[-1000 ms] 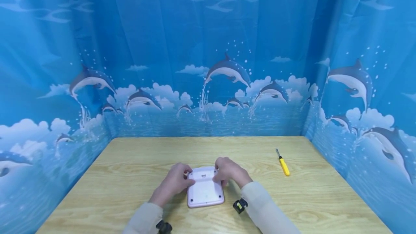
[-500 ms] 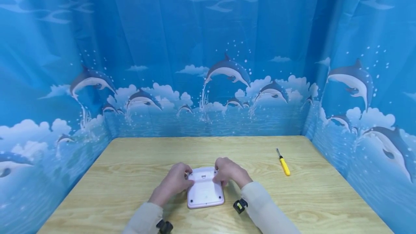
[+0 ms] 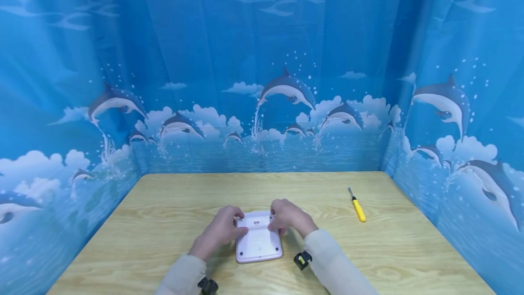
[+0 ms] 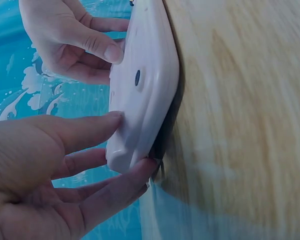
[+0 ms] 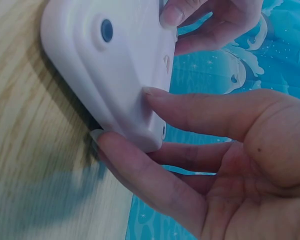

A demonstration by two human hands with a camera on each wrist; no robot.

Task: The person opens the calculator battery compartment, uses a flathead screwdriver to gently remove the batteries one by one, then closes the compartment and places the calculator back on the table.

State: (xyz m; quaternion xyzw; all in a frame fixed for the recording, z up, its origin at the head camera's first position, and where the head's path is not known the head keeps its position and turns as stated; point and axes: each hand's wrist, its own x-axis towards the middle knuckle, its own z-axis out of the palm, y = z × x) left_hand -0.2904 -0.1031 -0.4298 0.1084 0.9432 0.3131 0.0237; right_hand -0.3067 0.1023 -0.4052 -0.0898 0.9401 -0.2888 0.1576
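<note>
A pinkish-white plastic device, by its shape a desk calculator (image 3: 259,244), lies with its back up on the table, and its front is hidden. Small dark round feet or screws sit near its corners, and a latch-like slot shows near its far edge. My left hand (image 3: 223,227) grips the calculator's far left side, thumb on the back and fingers about the edge. On the far right side, my right hand (image 3: 289,216) grips it the same way. Both wrist views show thumb and fingers pinching the calculator's edge, with a dark shadow under it.
A screwdriver (image 3: 357,205) with a yellow handle lies on the wooden table (image 3: 172,195) to the right, beyond the right hand. Blue curtains (image 3: 245,58) printed with dolphins close in the table at the back and both sides.
Hardly anything differs. The left thumb has shifted slightly to the right on the calculator's back; the right hand and the screwdriver stay put.
</note>
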